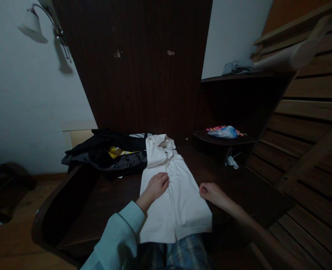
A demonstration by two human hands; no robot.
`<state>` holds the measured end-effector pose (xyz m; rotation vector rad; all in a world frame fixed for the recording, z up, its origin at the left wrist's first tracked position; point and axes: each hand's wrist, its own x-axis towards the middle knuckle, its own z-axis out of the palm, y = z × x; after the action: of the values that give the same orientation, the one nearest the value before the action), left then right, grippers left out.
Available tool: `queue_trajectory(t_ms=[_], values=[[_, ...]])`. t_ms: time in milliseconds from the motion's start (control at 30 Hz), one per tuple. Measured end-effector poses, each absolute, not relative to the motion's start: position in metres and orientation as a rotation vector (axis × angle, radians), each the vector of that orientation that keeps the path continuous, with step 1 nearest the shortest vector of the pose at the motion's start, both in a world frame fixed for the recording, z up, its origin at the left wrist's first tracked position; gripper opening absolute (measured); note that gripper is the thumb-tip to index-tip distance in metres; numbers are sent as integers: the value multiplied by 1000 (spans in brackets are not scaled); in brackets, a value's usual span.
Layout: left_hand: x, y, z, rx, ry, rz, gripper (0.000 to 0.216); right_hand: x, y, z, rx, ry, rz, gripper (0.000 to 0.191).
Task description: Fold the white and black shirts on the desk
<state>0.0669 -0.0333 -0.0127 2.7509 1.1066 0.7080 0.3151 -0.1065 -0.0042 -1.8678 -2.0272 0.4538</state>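
Observation:
A white collared shirt [188,210] lies spread on the dark wooden bench [117,198], with its collar away from me and its hem over the near edge by my lap. One sleeve is folded in near the collar, and a crease runs down the middle. My left hand [156,185] rests on the shirt beside that crease, its fingers curled together against the fabric. At the shirt's right edge, my right hand [211,193] is closed in a pinch on the cloth. Its fingertips are partly hidden.
Dark clothes [106,150] with a yellow patch are heaped behind the shirt on the left. A tall dark panel [143,75] rises at the back. On the right, a small shelf [224,140] holds a plastic bag [223,132]; wooden slats [309,112] lean alongside.

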Motion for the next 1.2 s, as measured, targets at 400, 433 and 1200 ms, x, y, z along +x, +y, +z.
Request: queue_trajectory(t_ms=[400, 433, 1200], values=[[65, -28, -20, 2827, 1054, 652, 31, 315, -167, -35, -1710, -1912, 320, 12], [65, -28, -20, 2827, 1054, 657, 31, 315, -174, -40, -1677, -1930, 227, 10], [65, -25, -21, 2806, 1127, 578, 39, 319, -185, -30, -1502, -2146, -153, 14]])
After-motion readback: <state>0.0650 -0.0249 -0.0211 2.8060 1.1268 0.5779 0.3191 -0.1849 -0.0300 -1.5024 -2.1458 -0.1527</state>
